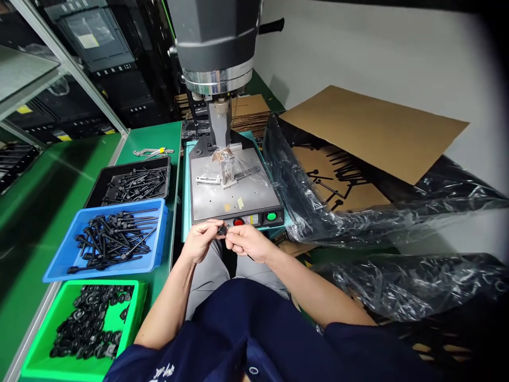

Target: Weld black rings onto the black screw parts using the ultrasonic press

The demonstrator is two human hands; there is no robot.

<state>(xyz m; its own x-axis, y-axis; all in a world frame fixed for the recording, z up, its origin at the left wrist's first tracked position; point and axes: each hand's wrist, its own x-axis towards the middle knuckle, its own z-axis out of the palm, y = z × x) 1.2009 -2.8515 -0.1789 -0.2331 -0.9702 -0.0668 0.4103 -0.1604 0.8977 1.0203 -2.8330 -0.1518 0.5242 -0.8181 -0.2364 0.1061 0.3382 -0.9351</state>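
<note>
My two hands meet in front of the machine's base, over my lap. The fingers of my left hand (201, 240) are pinched on a small black plastic part (222, 230), at its left side. My right hand (249, 243) is closed around what looks like a black rod; a dark tip of it shows below the palm. Fingers hide most of both pieces, so I cannot tell whether they are joined. Just beyond the hands are a red button (238, 222) and a green button (271, 216) on the machine's front panel.
Over a metal plate (210, 204) with a small fixture hangs the press head (218, 48). At left stand a blue tray (59, 269) and a black tray (104, 183) of black rods, and a green bin (34, 361) of black round parts. Cardboard (369, 127) and plastic film lie right.
</note>
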